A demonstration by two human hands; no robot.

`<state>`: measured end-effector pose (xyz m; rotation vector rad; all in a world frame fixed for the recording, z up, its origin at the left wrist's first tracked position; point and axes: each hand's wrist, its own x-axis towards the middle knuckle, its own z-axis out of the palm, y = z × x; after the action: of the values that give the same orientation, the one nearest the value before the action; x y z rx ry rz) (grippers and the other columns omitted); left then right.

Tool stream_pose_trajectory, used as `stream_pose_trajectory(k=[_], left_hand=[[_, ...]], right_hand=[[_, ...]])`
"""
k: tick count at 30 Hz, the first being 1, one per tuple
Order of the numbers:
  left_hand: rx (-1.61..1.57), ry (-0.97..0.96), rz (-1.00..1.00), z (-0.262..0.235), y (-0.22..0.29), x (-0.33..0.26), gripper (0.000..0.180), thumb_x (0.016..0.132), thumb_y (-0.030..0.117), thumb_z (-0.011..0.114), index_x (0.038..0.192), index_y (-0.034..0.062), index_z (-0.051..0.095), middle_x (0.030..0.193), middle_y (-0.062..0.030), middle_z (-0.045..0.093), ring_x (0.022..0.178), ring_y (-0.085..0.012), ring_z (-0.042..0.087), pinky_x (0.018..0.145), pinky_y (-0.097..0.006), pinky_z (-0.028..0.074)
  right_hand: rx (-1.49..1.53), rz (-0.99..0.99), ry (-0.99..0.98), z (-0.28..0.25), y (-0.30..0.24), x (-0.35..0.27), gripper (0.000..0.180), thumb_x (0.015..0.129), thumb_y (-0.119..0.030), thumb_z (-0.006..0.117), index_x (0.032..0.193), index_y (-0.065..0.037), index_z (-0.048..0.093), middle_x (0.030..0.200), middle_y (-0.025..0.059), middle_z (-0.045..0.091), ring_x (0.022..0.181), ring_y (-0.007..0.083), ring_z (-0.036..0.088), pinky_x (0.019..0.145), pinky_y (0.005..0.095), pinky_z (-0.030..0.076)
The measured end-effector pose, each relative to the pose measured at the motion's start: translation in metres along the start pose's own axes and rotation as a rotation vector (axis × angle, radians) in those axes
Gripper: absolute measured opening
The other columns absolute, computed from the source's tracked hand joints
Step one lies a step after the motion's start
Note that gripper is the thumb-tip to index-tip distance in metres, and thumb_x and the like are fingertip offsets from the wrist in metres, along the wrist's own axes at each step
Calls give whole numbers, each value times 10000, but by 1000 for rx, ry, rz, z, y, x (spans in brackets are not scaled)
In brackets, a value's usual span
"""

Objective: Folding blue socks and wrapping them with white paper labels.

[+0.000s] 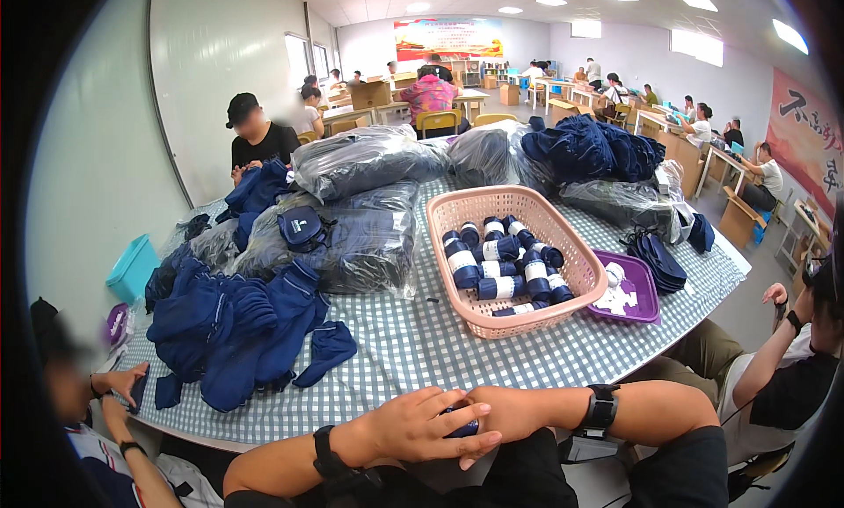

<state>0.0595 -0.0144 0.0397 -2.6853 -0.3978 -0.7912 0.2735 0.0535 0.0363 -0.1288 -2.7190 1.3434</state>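
Note:
Over the near edge of the checked table, my left hand (pixel 413 427) and my right hand (pixel 503 417) meet around a small dark blue roll (pixel 461 420). The left fingers reach across its top, while the right hand closes on it from the other side. Most of the roll is hidden by my fingers, so I cannot see whether it has a band. Beyond my hands, a pink plastic basket (pixel 438 231) holds several navy cloth rolls (pixel 501 286), many with white paper bands. Beside it, a purple tray (pixel 651 301) carries white labels (pixel 618 288).
Loose navy cloth pieces (pixel 233 328) are heaped at the left. Clear plastic bags of dark goods (pixel 369 161) and a navy pile (pixel 593 148) line the far side. Folded navy pieces (pixel 657 260) lie beside the tray. Co-workers sit left (pixel 114 438), right (pixel 774 367) and across (pixel 262 139).

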Motion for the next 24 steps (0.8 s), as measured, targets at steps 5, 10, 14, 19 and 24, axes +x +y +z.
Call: stream_pose_trajectory(k=[5,10,14,19,24], left_hand=[[26,170,-41,15,-2,-10,489,949,229,583,1431,305,615,1338,-48,565,1055,-228,613,788,-326,550],[-53,227,-69,20,-8,-12,428,926,199,627,1349,234,686,1251,-44,625,987,-205,643,732,-300,578],[-107,219,-118,20,-11,-15,436,847,158,725,1281,190,733,1260,-75,623,965,-236,676,749,-313,594],[-206,184,-192,22,-17,-18,428,843,121,724,1271,133,733,1270,-107,622,921,-271,689,757,-346,609],[-227,180,-256,24,-20,-23,433,843,92,733,1275,123,731,1234,-120,618,928,-290,685,777,-359,609]], right_hand=[[192,208,25,-15,-21,5,512,749,-394,926,902,22,671,723,88,667,698,199,669,640,327,535],[293,357,-26,-21,-7,10,775,662,-425,980,1092,94,597,841,117,688,808,209,690,684,314,548],[438,431,-55,-23,5,11,1021,583,-612,962,1167,100,520,995,115,618,953,196,655,781,300,547],[440,387,-35,-23,26,14,1027,580,-631,954,1172,83,513,955,88,605,936,161,636,743,265,529],[781,237,78,-14,34,8,1159,681,-937,592,1213,90,517,895,81,604,767,109,604,641,232,515]])
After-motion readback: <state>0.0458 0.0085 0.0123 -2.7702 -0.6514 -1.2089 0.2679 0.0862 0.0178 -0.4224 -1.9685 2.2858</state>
